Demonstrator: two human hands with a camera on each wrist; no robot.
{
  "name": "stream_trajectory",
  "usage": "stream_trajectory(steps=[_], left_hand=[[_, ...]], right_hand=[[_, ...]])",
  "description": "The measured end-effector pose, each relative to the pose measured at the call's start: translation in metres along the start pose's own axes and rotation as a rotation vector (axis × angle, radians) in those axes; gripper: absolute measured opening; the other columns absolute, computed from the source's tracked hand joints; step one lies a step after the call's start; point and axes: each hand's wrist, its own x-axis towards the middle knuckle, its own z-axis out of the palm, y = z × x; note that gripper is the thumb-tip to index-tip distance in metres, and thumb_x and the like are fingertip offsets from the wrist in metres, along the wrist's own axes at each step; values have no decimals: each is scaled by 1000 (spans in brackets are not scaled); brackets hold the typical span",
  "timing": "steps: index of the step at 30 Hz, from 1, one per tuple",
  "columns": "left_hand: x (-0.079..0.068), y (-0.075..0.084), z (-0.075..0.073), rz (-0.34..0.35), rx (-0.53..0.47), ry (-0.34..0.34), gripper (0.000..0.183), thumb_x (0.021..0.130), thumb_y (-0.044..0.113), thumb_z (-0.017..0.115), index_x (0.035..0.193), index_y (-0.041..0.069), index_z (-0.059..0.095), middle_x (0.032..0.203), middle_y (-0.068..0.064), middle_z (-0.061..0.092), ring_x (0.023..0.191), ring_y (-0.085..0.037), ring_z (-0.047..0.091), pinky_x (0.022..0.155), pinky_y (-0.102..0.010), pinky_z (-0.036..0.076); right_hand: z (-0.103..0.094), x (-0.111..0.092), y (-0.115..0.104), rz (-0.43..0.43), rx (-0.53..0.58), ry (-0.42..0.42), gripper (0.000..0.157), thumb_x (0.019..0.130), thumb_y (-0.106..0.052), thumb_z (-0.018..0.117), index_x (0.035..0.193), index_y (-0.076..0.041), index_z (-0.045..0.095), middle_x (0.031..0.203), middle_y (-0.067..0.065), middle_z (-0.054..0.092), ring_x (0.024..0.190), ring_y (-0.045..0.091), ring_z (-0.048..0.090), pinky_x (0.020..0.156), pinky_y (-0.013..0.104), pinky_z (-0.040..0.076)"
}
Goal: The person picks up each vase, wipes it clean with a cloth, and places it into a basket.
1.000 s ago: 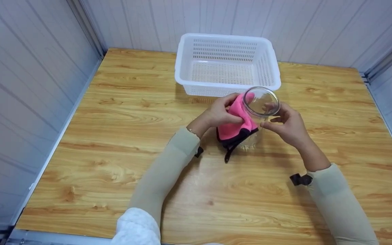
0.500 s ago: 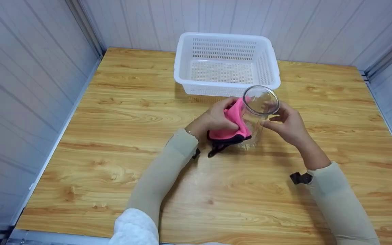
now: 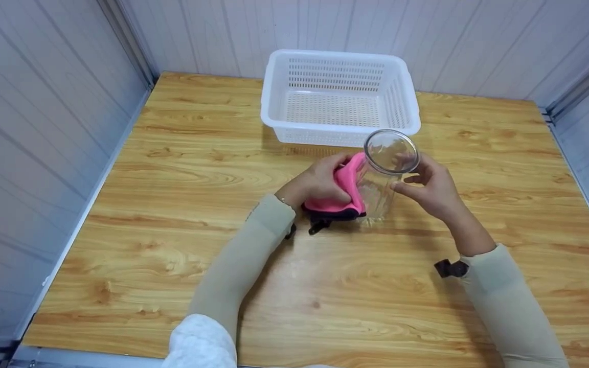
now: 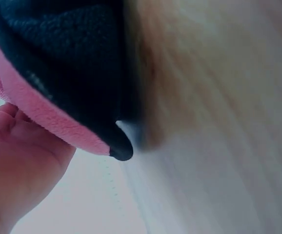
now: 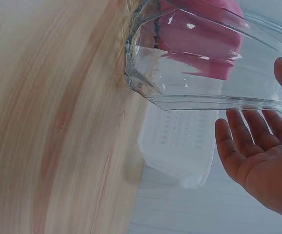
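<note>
A clear glass jar (image 3: 377, 191) stands upright on the wooden table, its open mouth facing up. My right hand (image 3: 435, 190) holds the jar near the top from the right, thumb on the near side and fingers round the far side. Against the jar's left side, my left hand (image 3: 324, 183) grips a folded pink cloth (image 3: 349, 180) with black edging and a black loop hanging below. In the left wrist view the cloth's dark underside hides most of the left fingers. Through the glass in the right wrist view, the pink cloth (image 5: 199, 41) shows against the far wall of the jar.
A white perforated plastic basket (image 3: 340, 125) sits behind the jar near the back of the wooden table (image 3: 212, 168). White panel walls (image 3: 212, 36) enclose the back and both sides.
My left hand has shifted slightly left and nearer to me, bringing the cloth lower along the jar's side. The cloth's black loop has swung left. The right hand and jar have hardly moved.
</note>
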Motion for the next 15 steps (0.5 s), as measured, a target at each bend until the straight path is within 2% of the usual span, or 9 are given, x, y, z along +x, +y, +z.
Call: stream_trajectory(steps=[7, 11, 15], left_hand=[[-1, -2, 0, -4, 28, 1, 89, 60, 20, 88, 136, 33, 45, 121, 10, 57, 108, -10, 52, 96, -28, 43], [-2, 0, -2, -7, 37, 0, 87, 60, 20, 88, 137, 30, 46, 121, 10, 57, 107, -10, 53, 95, -27, 44], [-2, 4, -3, 20, 8, -8, 81, 61, 17, 87, 133, 22, 50, 117, 6, 59, 103, -10, 56, 91, -26, 47]], right_hand=[[0, 0, 0, 0, -7, -7, 49, 81, -13, 78, 125, -4, 58, 118, 12, 63, 101, 6, 59, 82, 19, 51], [0, -1, -1, 7, -28, -10, 50, 81, -14, 77, 126, -5, 57, 118, 11, 63, 101, 5, 59, 83, 20, 51], [0, -1, -2, 19, -49, -17, 51, 82, -13, 77, 127, -5, 56, 118, 9, 63, 102, 3, 58, 84, 21, 51]])
